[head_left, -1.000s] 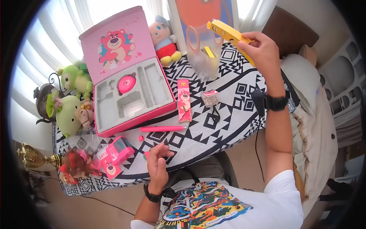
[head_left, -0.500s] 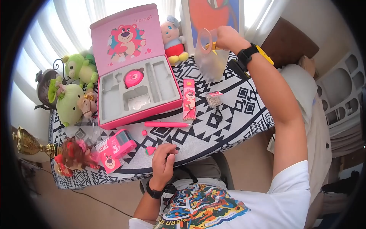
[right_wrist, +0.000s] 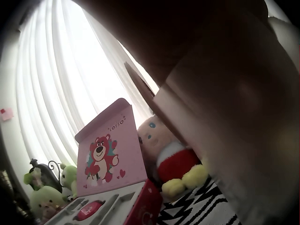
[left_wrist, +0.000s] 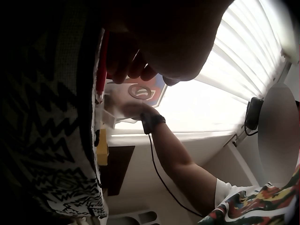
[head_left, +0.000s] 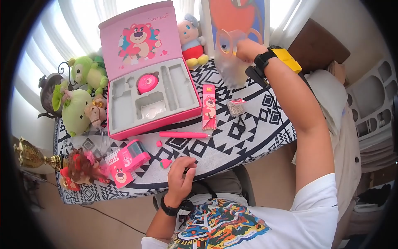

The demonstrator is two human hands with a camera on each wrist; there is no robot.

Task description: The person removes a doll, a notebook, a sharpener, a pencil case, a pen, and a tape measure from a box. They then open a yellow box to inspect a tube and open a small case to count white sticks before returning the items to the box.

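My right hand (head_left: pixel 248 50) reaches into the mouth of a translucent bag (head_left: pixel 232 74) with round pinkish handles. Its fingers are mostly hidden by the bag, and whether they hold anything I cannot tell. Just beyond my right wrist sits a yellow box (head_left: pixel 288 61), also visible in the left wrist view as a yellow block (left_wrist: pixel 102 147). Near the front table edge my left hand (head_left: pixel 180 178) hangs with loosely bent fingers and nothing in it. Left of those fingers lies a pink strawberry-shaped piece (head_left: pixel 165 163), with a small pink cube (head_left: pixel 159 143) behind it.
An opened pink box (head_left: pixel 154 128) with a grey insert holds a round pink item (head_left: pixel 148 83). Nearby are a pink pen (head_left: pixel 184 135), a pencil pack (head_left: pixel 209 107), a small clear packet (head_left: pixel 236 108) and a pink sharpener (head_left: pixel 134 155). Plush toys (head_left: pixel 76 112) line the left side.
My right hand has let go of the yellow box, which now sits beyond the wrist, and has moved left into the bag. The left hand has barely moved.
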